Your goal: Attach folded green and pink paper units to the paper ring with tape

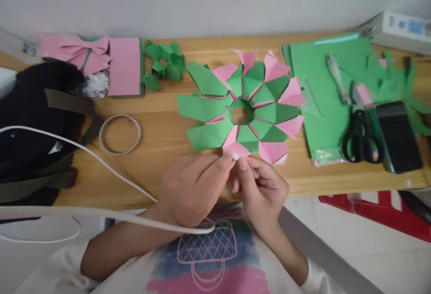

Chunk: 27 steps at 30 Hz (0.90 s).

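A ring-shaped folded-paper flower [272,113] in green and pink lies on the wooden table, with a round hole at its middle. Pink petals stick out between the green pieces on its top, right and near sides, while the left side shows only green flaps. At its near edge, my left hand [197,186] pinches a pink petal [238,148] that has a small white patch at its tip. The fingers of my right hand [261,186] are closed on the same petal's right corner. What lies under the fingertips is hidden.
Left of the flower are pink paper sheets [124,67], green folded pieces [166,63], a tape roll [120,134] and a black bag [30,119]. Rightward lie green sheets [316,105], scissors [362,137] and a phone [398,137]. A white cable [134,217] crosses my left arm.
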Motion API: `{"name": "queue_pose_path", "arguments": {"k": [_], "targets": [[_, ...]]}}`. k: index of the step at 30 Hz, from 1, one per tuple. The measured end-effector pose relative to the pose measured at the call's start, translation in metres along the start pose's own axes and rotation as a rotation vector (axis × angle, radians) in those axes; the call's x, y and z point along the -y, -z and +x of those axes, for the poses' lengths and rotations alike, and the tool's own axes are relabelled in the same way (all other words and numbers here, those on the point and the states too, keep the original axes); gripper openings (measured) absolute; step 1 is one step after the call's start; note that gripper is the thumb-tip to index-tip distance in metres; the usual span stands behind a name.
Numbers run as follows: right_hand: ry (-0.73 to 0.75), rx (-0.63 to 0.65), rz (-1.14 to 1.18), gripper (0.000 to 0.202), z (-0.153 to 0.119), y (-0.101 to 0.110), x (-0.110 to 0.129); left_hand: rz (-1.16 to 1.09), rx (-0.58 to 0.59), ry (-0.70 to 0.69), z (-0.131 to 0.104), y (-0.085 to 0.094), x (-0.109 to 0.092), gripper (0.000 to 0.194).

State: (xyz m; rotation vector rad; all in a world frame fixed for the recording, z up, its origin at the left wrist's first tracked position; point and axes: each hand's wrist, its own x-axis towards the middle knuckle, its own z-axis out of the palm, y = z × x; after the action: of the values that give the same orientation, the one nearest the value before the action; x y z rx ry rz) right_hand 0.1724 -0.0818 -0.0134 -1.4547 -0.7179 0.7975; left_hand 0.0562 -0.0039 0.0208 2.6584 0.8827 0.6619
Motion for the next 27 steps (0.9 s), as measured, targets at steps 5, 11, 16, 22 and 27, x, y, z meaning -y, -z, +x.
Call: {"name": "queue_pose_path", "arguments": {"k": [5, 11, 16, 22, 27], "targets": [[0.108, 0.057, -0.049, 0.017, 0.000, 0.000, -0.003, 0.104, -0.047, -0.084, 0.002, 0.001, -0.001, 0.015], [0.263, 0.060, -0.191, 0.019, 0.002, -0.001, -0.004, 0.164, -0.007, -0.146, 0.002, 0.006, -0.001, 0.012], [0.328, 0.048, -0.320, 0.018, 0.003, -0.002, -0.004, 0.196, -0.009, -0.163, 0.003, 0.007, -0.001, 0.011], [0.390, 0.037, -0.416, 0.015, 0.005, -0.002, -0.003, 0.278, 0.026, -0.181, 0.006, 0.011, -0.005, 0.012], [0.431, 0.031, -0.483, 0.013, 0.005, -0.003, -0.004, 0.310, 0.052, -0.166, 0.006, 0.012, -0.007, 0.014]]}}
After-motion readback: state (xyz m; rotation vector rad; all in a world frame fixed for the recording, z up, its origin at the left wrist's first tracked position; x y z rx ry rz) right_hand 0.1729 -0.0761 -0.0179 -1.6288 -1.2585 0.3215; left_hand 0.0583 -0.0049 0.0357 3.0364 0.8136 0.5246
